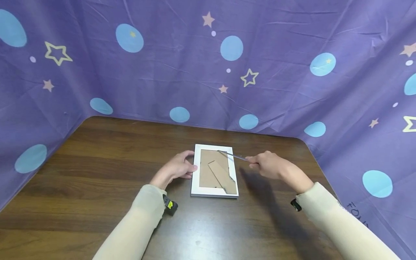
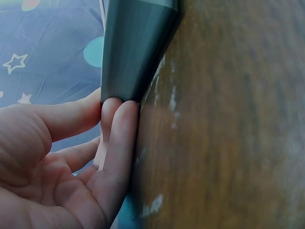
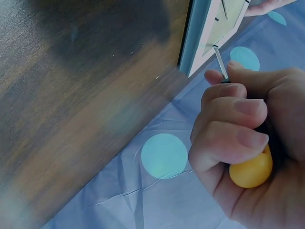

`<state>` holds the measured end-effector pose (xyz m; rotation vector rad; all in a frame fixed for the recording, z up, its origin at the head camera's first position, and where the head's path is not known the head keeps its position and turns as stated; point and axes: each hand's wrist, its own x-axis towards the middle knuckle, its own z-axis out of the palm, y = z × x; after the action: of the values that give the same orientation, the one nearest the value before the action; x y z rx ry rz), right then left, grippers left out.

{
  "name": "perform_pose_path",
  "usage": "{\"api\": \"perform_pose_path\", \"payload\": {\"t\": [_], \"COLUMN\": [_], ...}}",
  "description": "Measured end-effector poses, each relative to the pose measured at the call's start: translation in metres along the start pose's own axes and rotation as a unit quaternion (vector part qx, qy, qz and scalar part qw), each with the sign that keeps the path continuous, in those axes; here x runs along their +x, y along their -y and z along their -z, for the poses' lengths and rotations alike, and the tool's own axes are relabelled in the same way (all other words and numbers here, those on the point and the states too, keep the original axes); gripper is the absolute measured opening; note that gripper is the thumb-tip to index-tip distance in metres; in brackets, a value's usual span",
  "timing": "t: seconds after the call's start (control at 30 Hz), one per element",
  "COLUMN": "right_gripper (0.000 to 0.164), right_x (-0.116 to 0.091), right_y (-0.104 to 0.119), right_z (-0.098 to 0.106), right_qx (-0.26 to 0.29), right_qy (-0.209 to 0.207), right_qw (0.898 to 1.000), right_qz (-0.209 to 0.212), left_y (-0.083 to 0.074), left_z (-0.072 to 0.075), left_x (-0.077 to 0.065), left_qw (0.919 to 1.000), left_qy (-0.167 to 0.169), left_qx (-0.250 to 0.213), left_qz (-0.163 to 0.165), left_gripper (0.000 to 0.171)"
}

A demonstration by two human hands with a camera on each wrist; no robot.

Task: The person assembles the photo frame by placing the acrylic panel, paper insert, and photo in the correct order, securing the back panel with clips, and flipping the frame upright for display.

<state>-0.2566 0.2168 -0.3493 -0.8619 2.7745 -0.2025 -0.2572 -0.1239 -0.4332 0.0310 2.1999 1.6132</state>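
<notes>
A white picture frame (image 1: 197, 180) lies face down on the table, its brown backing board (image 1: 208, 177) and angled stand flap (image 1: 224, 177) showing. At its left side, my left hand (image 1: 177, 167) holds the border, thumb on the upper edge and fingertips against the frame's grey side (image 2: 136, 47). My right hand (image 1: 271, 164) grips a screwdriver (image 1: 238, 157) whose yellow handle end (image 3: 251, 169) sticks out below the curled fingers. The thin metal shaft (image 3: 220, 62) reaches over the right border, and its tip meets the backing near the far edge.
The brown wooden table (image 1: 130, 173) extends around the frame on all sides. A purple cloth (image 1: 182, 54) with blue dots and stars hangs behind the table and along both sides. Dark wrist straps (image 1: 170, 206) sit at both cuffs.
</notes>
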Motion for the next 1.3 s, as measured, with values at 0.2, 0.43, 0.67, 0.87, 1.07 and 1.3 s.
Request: {"api": "perform_pose_path", "payload": {"t": [0.2, 0.43, 0.67, 0.87, 1.07, 1.3], "right_gripper": [0.037, 0.038, 0.037, 0.037, 0.036, 0.033], "right_x": [0.001, 0.005, 0.006, 0.008, 0.011, 0.016], "right_y": [0.001, -0.014, -0.015, -0.009, -0.009, -0.01], "right_z": [-0.002, -0.003, 0.006, 0.012, 0.016, 0.024], "right_qx": [-0.009, 0.026, 0.032, 0.04, 0.046, 0.024], "right_qy": [-0.008, 0.013, 0.012, 0.015, 0.025, 0.026], "right_qw": [1.0, 0.999, 0.999, 0.999, 0.999, 0.999], "right_qz": [0.023, 0.014, 0.009, -0.008, -0.013, 0.006], "left_y": [-0.001, 0.001, 0.001, 0.0, 0.0, 0.0], "left_z": [0.0, -0.001, -0.002, -0.002, -0.001, -0.002], "left_x": [-0.001, -0.003, -0.002, -0.001, -0.001, -0.001], "left_qw": [1.0, 1.0, 1.0, 0.9999, 0.9999, 0.9999], "left_qy": [0.001, -0.002, -0.002, -0.009, -0.008, -0.009], "left_qx": [0.002, 0.0, -0.007, -0.009, -0.013, -0.006], "left_qz": [-0.002, 0.001, -0.002, 0.004, 0.002, 0.004], "left_gripper": [0.071, 0.071, 0.072, 0.072, 0.072, 0.072]}}
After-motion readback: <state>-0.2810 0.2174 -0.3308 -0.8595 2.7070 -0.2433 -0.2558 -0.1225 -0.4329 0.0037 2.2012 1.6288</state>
